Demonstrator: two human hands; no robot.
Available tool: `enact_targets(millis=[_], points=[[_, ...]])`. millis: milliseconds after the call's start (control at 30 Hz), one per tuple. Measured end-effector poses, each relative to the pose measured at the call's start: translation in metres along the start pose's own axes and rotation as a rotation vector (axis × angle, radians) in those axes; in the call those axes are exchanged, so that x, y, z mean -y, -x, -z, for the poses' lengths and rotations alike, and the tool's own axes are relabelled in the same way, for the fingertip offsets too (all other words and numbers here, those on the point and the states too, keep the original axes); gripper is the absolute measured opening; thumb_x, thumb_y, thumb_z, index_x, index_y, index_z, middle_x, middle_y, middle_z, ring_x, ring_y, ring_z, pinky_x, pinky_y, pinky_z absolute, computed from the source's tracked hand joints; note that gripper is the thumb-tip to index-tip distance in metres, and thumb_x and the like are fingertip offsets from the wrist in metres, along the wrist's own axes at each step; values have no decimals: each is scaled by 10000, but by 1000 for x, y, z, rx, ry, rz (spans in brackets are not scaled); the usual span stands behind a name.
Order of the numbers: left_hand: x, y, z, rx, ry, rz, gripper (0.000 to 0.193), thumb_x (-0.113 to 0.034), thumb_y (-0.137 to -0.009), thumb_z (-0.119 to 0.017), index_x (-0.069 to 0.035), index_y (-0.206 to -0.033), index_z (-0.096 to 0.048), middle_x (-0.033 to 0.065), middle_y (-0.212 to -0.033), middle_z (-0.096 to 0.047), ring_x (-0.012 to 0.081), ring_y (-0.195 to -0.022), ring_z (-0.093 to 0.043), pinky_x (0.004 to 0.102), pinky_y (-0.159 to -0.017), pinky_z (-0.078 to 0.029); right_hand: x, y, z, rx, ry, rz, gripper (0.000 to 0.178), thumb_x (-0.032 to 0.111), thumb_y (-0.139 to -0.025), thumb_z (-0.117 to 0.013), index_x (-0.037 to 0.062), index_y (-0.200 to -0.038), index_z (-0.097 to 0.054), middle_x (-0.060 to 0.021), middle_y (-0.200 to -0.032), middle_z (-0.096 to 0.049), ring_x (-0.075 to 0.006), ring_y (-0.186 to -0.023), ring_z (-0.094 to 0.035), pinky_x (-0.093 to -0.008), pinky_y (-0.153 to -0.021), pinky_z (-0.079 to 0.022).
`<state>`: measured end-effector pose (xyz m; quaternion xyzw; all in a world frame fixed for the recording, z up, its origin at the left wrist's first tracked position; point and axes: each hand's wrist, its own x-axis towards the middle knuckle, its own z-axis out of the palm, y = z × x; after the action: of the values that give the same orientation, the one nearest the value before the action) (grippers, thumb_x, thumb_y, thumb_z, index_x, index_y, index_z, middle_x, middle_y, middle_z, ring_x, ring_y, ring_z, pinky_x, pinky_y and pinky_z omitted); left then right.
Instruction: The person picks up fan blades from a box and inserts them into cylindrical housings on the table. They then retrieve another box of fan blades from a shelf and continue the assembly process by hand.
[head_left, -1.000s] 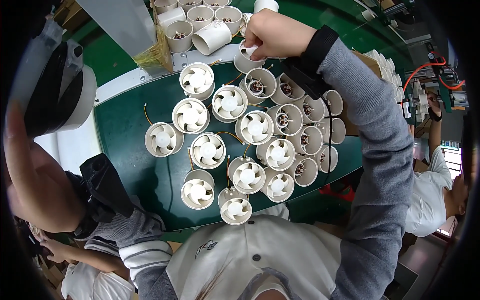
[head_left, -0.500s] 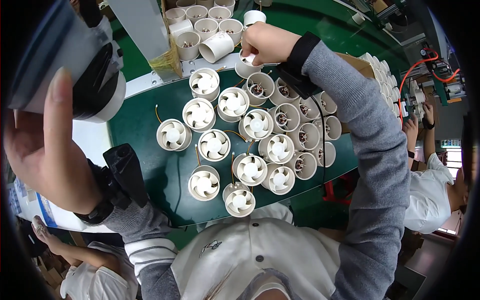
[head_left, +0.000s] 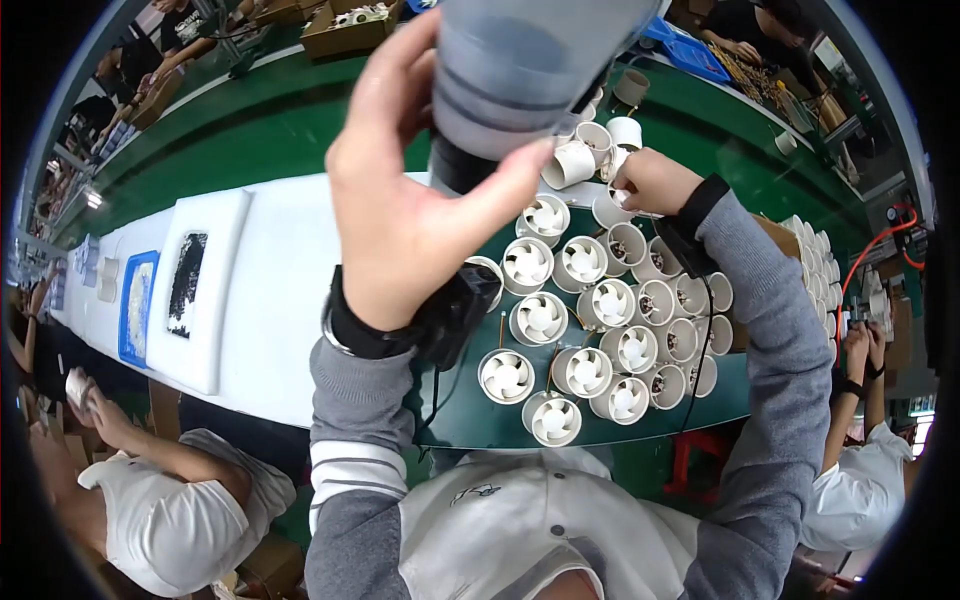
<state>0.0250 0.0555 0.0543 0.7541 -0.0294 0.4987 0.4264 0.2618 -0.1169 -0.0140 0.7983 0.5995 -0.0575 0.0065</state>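
Note:
Raised close to the camera, my left hand [head_left: 410,200] is wrapped round a translucent grey cylindrical container [head_left: 530,85], like a cup or bottle, with a dark band; its top is out of view. Farther right, my right hand [head_left: 655,182] pinches a small white piece [head_left: 621,196] at the mouth of a white round fan housing [head_left: 606,212]; the fingers mostly cover it. Nearer me stand several housings with white fan impellers [head_left: 539,318] in them. To their right, several open housings [head_left: 656,302] show small motor parts inside. Thin wires with plugs stick out of some.
The dark green table [head_left: 470,420] carries the housings. More white housings [head_left: 572,165] are stacked beyond it. Left is a white surface with a foam board [head_left: 215,300] and a blue tray [head_left: 138,308]. A cardboard box [head_left: 785,245] stands right. Co-workers sit on both sides.
The view has swung left, so the table appears farther right. My left hand and the container now appear nearer the middle. My right hand stays at the same housing.

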Motion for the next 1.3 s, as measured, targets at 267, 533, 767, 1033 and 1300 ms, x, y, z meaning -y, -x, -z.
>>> enact_targets(millis=[267,533,767,1033,1300], points=[[7,2,-7,58,30,-62,719,-111,-624,-750,35,-1219,-373,145,-1021,-574,190,-916,-580,291,-808,-452,11,-10,10,164,132,-167,168,111,-585,-664,-12,-691,-618,-182,-700,-593,-311,-727,-595,-390,-686,-482],[6,-1,-9,58,27,-54,724,-123,-630,-745,35,-1226,-366,148,-1023,-573,193,-915,-580,294,-808,-453,-19,-11,-24,-154,163,37,161,122,-606,-629,-16,-689,-627,-196,-699,-596,-312,-696,-597,-385,-681,-489],[3,2,-6,47,37,-45,718,-125,-637,-741,36,-1227,-365,147,-1031,-568,194,-921,-578,294,-813,-448,-7,-9,-5,96,25,-142,101,80,-599,-610,-9,-645,-618,-179,-641,-592,-309,-638,-595,-376,-636,-480],[1,3,-7,68,57,-24,712,-112,-643,-740,35,-1229,-364,136,-1027,-566,191,-926,-571,292,-820,-442,5,1,5,98,-197,-68,110,86,-584,-654,3,-647,-620,-167,-645,-594,-303,-632,-591,-373,-615,-472],[4,5,-7,-32,46,44,658,-40,-691,-704,39,-1241,-352,127,-1041,-552,183,-940,-559,283,-829,-432,10,38,49,-93,-293,156,132,76,-733,-638,-6,-835,-640,-131,-798,-595,-250,-700,-572,-326,-626,-459]])
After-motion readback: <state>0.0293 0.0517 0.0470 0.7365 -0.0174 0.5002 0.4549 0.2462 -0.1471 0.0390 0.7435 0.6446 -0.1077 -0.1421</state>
